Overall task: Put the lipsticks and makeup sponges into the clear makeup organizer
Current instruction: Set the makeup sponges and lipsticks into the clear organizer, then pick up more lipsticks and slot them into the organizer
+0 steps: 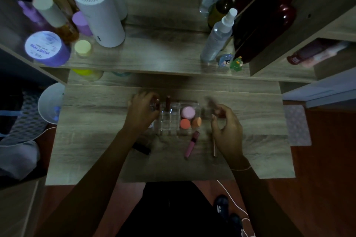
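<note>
The clear makeup organizer point(170, 121) stands mid-table. Its right side holds a pink sponge point(187, 112), a coral sponge point(185, 123) and an orange sponge point(196, 122). A dark red lipstick point(168, 104) stands upright in a back slot. My left hand point(142, 109) rests at the organizer's left end, fingers curled around a small reddish lipstick point(157, 104). To the organizer's right my right hand point(227, 129) hovers with fingers apart; a blurred dark shape by its fingertips is unclear. In front of the organizer lie a pink lip gloss point(191, 144), a thin metallic tube point(214, 147) and a dark lipstick point(141, 148).
A raised shelf point(154, 57) behind the work surface carries a white cylinder point(98, 13), a purple jar point(47, 48), spray bottles point(217, 34) and two small figurines point(231, 61). A white bowl point(51, 102) sits off the table's left edge. A white cable point(234, 202) trails on the floor.
</note>
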`<state>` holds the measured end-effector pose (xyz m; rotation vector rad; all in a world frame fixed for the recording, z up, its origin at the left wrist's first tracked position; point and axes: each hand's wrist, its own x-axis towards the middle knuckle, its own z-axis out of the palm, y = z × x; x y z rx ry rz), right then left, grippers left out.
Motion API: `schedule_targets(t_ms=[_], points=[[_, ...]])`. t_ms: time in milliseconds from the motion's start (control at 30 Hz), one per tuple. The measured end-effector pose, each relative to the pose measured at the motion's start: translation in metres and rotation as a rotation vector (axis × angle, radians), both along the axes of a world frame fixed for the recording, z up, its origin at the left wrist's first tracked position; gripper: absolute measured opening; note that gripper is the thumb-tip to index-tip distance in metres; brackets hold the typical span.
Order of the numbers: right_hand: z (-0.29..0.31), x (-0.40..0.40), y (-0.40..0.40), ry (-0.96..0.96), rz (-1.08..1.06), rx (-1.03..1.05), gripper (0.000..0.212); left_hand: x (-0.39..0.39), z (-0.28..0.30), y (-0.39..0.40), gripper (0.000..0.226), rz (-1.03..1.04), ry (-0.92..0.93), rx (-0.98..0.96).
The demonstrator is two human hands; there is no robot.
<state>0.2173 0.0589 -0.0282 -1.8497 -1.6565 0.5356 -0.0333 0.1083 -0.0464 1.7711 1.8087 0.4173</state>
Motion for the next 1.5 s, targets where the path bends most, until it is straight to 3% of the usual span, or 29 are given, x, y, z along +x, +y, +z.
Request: schedule_targets(t_ms=[233,333,600,733,900,1033,1133,1233,1400,1500], points=[[0.002,0.006,-0.007,0.013,-0.009,-0.002,0.035,-0.001,0.012,-0.017,0.092,0.055,-0.072,0.048],[0.001,0.009,-0.010,0.015,-0.004,-0.016,0.033,-0.004,0.018,-0.028,0.095,0.068,-0.067,0.121],[-0.001,0.009,-0.021,0.024,-0.001,-0.020,0.034,0.016,0.029,-0.051,0.078,0.038,-0.052,0.251],[-0.003,0.012,-0.028,0.048,-0.014,-0.017,0.035,0.030,0.034,-0.059,0.050,-0.040,-0.050,0.350],[-0.012,0.024,-0.042,0.118,-0.103,-0.094,0.053,0.057,0.041,-0.070,0.017,-0.211,-0.063,0.430],[-0.034,0.034,-0.062,-0.070,-0.142,-0.124,0.070,0.091,0.024,-0.092,0.018,-0.483,-0.019,0.343],[-0.051,0.037,-0.075,-0.389,0.036,-0.232,0.066,0.114,0.002,-0.108,0.027,-0.564,0.093,0.342],[-0.065,0.036,-0.080,-0.391,0.084,-0.231,0.065,0.130,-0.015,-0.116,0.025,-0.562,0.243,0.368],[-0.085,0.037,-0.075,-0.584,0.127,-0.293,0.061,0.138,-0.036,-0.115,0.024,-0.478,0.321,0.295],[-0.091,0.044,-0.074,-0.565,0.148,-0.205,0.054,0.138,-0.041,-0.109,0.033,-0.469,0.333,0.220]])
